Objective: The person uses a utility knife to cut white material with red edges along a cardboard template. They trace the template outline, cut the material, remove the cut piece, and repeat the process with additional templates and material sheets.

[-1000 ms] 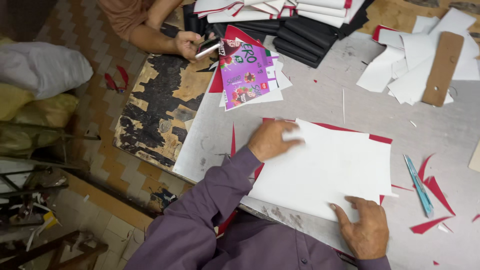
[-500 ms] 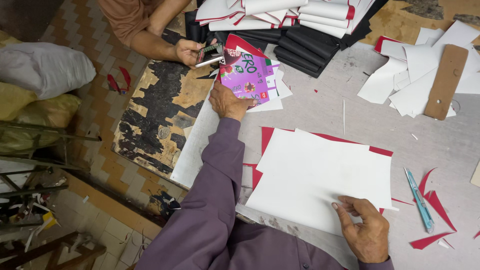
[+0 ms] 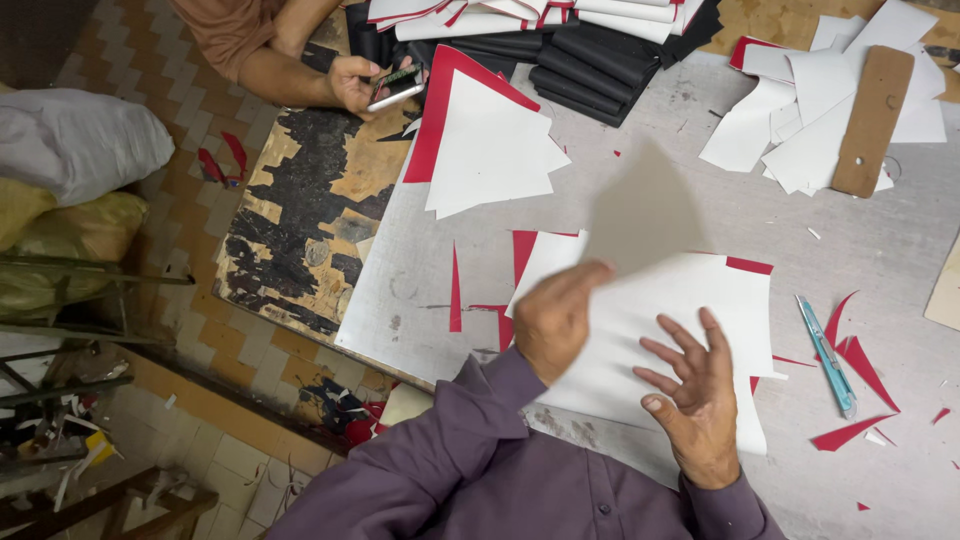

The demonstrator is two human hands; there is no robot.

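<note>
1. The left hand [image 3: 553, 318] is closed, fingers curled together and pinched on the lower corner of a grey card sheet [image 3: 645, 210], which it holds lifted and tilted above the table; the sheet is motion-blurred
2. The right hand [image 3: 695, 398] is held open, its fingers [image 3: 668, 335] spread apart over the large white sheet [image 3: 690, 300]; whether the fingertips touch the paper cannot be told
3. That white sheet lies flat on the grey table [image 3: 880, 260] just in front of the person, with red backing [image 3: 750, 265] showing at its upper edges
4. A second stack of white sheets on red card [image 3: 490, 150] lies farther up the table
5. A blue utility knife [image 3: 826, 355] rests to the right of the white sheet, among red offcuts [image 3: 850, 430]
6. Black folded covers [image 3: 600, 60] and white scraps with a brown card strip [image 3: 873, 120] sit at the far edge, partly cut off by the frame
7. Another person's hand [image 3: 360, 85] at the top holds a small dark object, too small to identify
</note>
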